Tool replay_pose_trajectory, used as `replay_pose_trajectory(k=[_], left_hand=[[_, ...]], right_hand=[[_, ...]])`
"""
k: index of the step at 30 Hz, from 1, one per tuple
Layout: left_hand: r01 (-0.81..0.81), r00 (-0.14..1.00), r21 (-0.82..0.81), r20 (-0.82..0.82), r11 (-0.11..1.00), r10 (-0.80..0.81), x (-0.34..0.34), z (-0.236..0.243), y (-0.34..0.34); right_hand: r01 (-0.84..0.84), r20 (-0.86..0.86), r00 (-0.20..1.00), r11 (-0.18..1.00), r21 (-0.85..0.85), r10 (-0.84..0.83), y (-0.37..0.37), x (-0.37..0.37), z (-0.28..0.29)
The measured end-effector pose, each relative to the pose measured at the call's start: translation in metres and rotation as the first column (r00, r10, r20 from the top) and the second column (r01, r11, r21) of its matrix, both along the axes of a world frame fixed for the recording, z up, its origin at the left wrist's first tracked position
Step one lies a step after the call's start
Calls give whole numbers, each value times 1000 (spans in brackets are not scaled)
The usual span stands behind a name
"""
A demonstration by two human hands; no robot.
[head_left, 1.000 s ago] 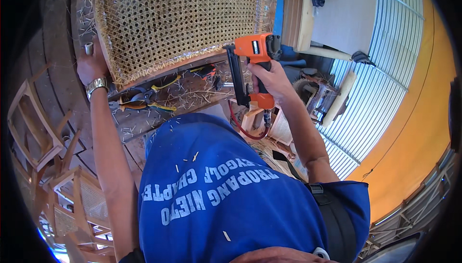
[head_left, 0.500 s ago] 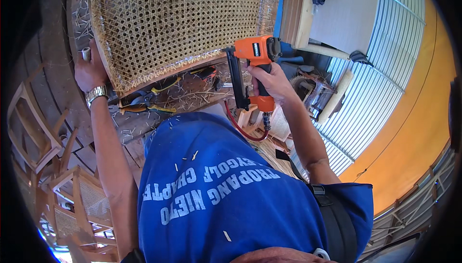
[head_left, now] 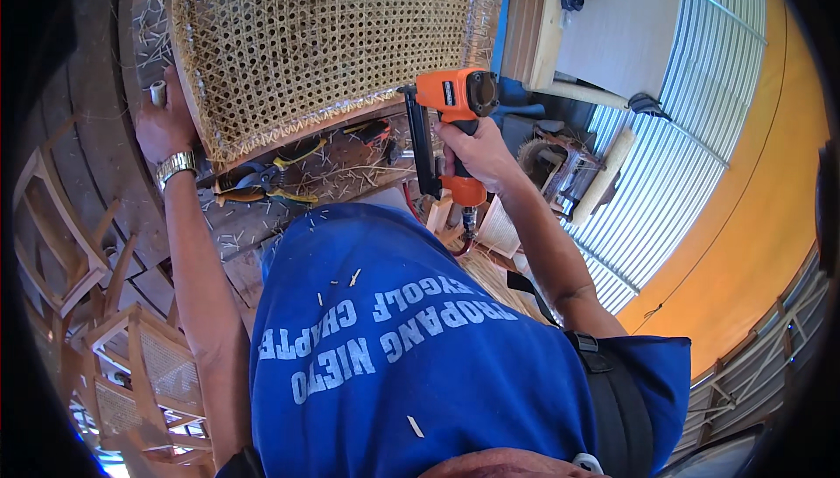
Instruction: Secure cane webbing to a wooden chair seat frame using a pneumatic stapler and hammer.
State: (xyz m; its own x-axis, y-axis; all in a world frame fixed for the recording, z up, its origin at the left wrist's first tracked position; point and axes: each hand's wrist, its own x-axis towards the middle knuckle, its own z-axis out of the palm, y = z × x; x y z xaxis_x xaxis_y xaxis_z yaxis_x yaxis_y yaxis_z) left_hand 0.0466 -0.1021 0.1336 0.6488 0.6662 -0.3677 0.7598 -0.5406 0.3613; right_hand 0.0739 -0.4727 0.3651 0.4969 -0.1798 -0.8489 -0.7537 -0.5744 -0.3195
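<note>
A panel of woven cane webbing [head_left: 324, 32] on a wooden frame lies before me, its cut strands fringing the edges. My right hand [head_left: 477, 150] is closed round the grip of an orange and black pneumatic stapler [head_left: 444, 93]. The stapler's nose meets the panel's near edge, right of its middle. A red air hose runs from the handle's base. My left hand [head_left: 166, 128], with a gold watch at the wrist, is closed beside the panel's left edge. A pale tube-like piece [head_left: 157, 93] sticks up from its fingers; the rest of that piece is hidden.
Pliers with yellow and black handles [head_left: 271, 185] lie on the wooden worktop [head_left: 350, 167] among cane scraps. Another hand tool with red on it [head_left: 374, 132] lies under the panel's near edge. Wooden chair frames [head_left: 144, 373] stand at lower left. Corrugated sheeting [head_left: 674, 146] is on the right.
The stapler and my right hand have shifted slightly left along the panel's near edge. Less of the red hose shows. My left hand stays by the left edge.
</note>
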Motion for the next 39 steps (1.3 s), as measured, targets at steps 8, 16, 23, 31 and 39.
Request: replay_pose_trajectory(k=[8, 16, 23, 31, 39], left_hand=[[-7, 999, 12, 40, 1000, 7, -2, -2, -1], [9, 999, 11, -32, 1000, -9, -2, -2, 4], [36, 997, 106, -70, 994, -29, 1, -4, 4], [73, 997, 195, -44, 978, -65, -12, -28, 25], [248, 967, 212, -120, 945, -226, -33, -109, 90]], right_hand=[[83, 56, 994, 979, 186, -95, -69, -37, 6], [-236, -133, 963, 972, 2, 234, -179, -75, -54], [-587, 257, 436, 489, -645, 862, -216, -93, -153], [-580, 279, 512, 567, -586, 812, -215, -82, -187], [-300, 569, 370, 674, -675, 735, -183, -108, -142]])
